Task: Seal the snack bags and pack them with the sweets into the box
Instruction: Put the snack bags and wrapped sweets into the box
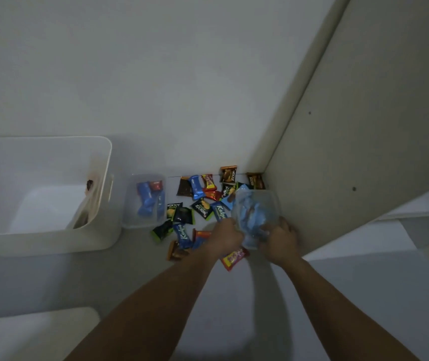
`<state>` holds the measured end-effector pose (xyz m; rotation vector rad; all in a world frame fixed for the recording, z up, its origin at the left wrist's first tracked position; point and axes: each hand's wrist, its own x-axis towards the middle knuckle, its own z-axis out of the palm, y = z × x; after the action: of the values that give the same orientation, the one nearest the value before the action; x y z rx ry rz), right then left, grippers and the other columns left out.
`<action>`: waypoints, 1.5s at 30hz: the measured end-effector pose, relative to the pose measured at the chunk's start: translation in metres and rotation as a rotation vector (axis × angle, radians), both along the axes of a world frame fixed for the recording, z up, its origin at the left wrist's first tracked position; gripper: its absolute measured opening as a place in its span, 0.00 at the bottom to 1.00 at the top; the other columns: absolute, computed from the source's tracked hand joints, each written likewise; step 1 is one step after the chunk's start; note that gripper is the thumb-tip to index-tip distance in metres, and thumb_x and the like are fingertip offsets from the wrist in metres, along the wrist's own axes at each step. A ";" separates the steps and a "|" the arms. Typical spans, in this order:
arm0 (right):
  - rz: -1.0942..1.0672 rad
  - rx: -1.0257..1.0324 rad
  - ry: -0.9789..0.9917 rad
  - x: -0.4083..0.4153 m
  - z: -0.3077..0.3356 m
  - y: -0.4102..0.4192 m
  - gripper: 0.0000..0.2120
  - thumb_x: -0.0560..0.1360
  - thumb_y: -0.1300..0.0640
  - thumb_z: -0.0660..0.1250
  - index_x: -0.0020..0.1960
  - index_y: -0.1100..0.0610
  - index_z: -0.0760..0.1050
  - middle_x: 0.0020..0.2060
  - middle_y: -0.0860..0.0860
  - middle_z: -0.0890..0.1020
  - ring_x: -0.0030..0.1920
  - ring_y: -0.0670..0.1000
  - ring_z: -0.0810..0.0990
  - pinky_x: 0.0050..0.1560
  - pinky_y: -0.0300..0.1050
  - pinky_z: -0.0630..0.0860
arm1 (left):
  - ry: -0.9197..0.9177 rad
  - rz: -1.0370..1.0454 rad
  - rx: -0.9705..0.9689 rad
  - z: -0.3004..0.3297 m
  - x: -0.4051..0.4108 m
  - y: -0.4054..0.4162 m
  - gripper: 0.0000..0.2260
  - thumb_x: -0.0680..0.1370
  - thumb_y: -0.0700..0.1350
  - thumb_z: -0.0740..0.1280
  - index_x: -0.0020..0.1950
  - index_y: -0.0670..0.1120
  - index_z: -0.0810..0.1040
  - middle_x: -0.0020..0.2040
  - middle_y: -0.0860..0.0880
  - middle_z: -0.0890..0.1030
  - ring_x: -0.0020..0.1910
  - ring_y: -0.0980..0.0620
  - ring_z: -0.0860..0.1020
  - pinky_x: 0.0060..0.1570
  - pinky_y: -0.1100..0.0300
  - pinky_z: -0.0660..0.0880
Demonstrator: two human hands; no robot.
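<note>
By the wall, snack bag (256,212) upright — hands (227,237) gripping

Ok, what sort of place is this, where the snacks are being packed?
Probably a room at home, in a corner on a pale surface, though that is a guess. Plain walls meet by the loose sweets, a white box stands nearby, and both hands hold a clear bag.

A dim room seen from above. A plain white wall (156,74) fills the upper view and meets a pale floor (234,295). On the right, a tall beige panel (364,126) stands at an angle, with 2 small dark dots on its face. Light is low and bluish.
</note>
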<state>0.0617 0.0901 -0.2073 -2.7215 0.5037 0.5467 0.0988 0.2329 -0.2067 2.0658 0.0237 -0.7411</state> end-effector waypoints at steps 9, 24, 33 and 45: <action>-0.396 0.348 -0.222 0.025 0.006 -0.003 0.20 0.70 0.59 0.72 0.60 0.61 0.75 0.52 0.60 0.82 0.53 0.61 0.81 0.49 0.48 0.78 | -0.032 0.219 -0.068 -0.001 0.015 0.011 0.09 0.75 0.34 0.66 0.55 0.38 0.77 0.50 0.44 0.81 0.49 0.47 0.80 0.51 0.53 0.80; -0.118 0.735 -0.154 0.109 0.027 0.152 0.07 0.67 0.68 0.64 0.41 0.59 0.78 0.47 0.60 0.82 0.49 0.60 0.81 0.49 0.60 0.81 | -0.349 0.782 0.163 0.033 0.033 0.139 0.20 0.64 0.40 0.64 0.55 0.39 0.76 0.52 0.40 0.79 0.53 0.40 0.79 0.53 0.47 0.78; -0.128 0.819 0.005 0.104 0.019 0.197 0.06 0.75 0.68 0.60 0.42 0.59 0.68 0.39 0.52 0.70 0.41 0.51 0.73 0.47 0.46 0.73 | -0.197 0.656 0.373 0.032 0.031 0.158 0.31 0.70 0.46 0.69 0.69 0.38 0.61 0.67 0.39 0.67 0.66 0.38 0.69 0.63 0.46 0.71; -0.333 1.055 0.155 0.102 0.009 0.171 0.11 0.74 0.64 0.63 0.54 0.55 0.70 0.52 0.56 0.79 0.51 0.56 0.80 0.56 0.56 0.79 | -0.057 0.628 0.185 0.017 0.045 0.171 0.23 0.76 0.45 0.66 0.69 0.40 0.67 0.63 0.40 0.74 0.60 0.41 0.75 0.52 0.58 0.71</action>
<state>0.1635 0.2609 -0.1988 -1.5710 0.4947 0.6767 0.1438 0.4044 -0.1892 2.0773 0.6981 -0.2960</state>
